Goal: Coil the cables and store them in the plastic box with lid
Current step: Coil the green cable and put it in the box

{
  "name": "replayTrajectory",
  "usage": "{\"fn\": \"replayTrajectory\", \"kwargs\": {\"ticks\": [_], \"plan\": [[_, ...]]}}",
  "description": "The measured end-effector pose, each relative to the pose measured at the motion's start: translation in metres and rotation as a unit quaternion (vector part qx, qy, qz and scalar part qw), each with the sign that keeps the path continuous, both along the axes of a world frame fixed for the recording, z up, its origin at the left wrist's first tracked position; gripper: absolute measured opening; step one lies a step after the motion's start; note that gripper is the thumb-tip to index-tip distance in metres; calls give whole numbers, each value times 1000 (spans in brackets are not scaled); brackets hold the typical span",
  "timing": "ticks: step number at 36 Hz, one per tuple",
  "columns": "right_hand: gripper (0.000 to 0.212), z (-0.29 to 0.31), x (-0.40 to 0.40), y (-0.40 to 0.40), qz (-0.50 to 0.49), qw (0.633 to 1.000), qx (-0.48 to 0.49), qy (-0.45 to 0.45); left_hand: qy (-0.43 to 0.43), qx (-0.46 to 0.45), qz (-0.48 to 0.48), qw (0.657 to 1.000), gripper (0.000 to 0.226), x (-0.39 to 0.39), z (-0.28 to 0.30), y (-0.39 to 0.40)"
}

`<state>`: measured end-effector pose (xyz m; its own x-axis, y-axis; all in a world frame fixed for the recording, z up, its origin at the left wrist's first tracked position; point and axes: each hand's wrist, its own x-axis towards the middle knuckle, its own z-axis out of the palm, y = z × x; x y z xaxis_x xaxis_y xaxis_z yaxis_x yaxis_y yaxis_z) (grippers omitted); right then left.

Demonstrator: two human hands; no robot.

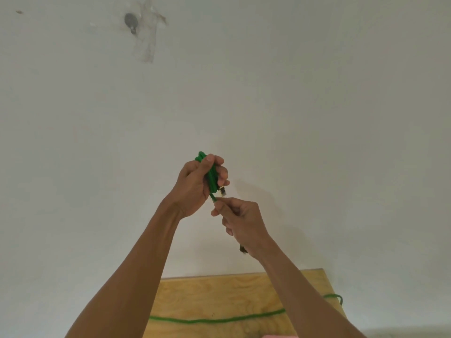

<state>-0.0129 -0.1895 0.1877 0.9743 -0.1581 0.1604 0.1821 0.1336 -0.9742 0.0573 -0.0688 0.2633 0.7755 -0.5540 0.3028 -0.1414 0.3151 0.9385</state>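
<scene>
My left hand is raised in front of the white wall and closed around a folded bundle of green cable. A gold-tipped plug sticks out below the fingers. Just under it, my right hand pinches the loose end of the same green cable; a dark plug end shows below the palm. A second length of green cable lies stretched across the wooden table. The plastic box is not in view.
The wooden table sits against the white wall, its right edge near the loop of cable. A pale pink object peeks in at the bottom edge. A grey fixture is mounted high on the wall.
</scene>
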Motion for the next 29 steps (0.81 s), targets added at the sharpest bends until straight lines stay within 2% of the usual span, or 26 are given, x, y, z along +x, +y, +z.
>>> {"fn": "replayTrajectory", "kwargs": {"ticks": [4, 6, 8, 11, 12, 13, 15, 18, 22, 25, 29], "plan": [[19, 5, -10, -1, -22, 996, -88, -26, -57, 84, 68, 993, 29, 10, -5, 16], [24, 13, -12, -6, -21, 982, -186, -35, -95, 150, 103, 979, 29, 11, -9, 23], [23, 28, -11, -13, -7, 943, -329, -57, -131, 224, 119, 958, 30, 9, -13, 26], [18, 62, -9, -21, 8, 840, -535, -90, -163, 301, 92, 935, 45, 0, -20, 24], [15, 75, -8, -24, 5, 811, -578, -93, -153, 306, 73, 937, 52, -4, -21, 24], [13, 86, -7, -28, 5, 798, -595, -96, -131, 301, 52, 943, 57, -9, -22, 23], [14, 103, -2, -36, 17, 809, -578, -106, -88, 299, 17, 950, 64, -19, -23, 21], [22, 111, 9, -45, 58, 861, -491, -119, -43, 285, -23, 957, 72, -33, -25, 18], [22, 99, 19, -48, 103, 935, -320, -116, 40, 157, -55, 985, 70, -43, -23, 17], [11, 81, 16, -43, 115, 955, -244, -124, 85, 96, -67, 989, 68, -49, -19, 16], [19, 66, 4, -28, 150, 975, -122, -113, 115, 57, -85, 988, 72, -49, -14, 17]]}}
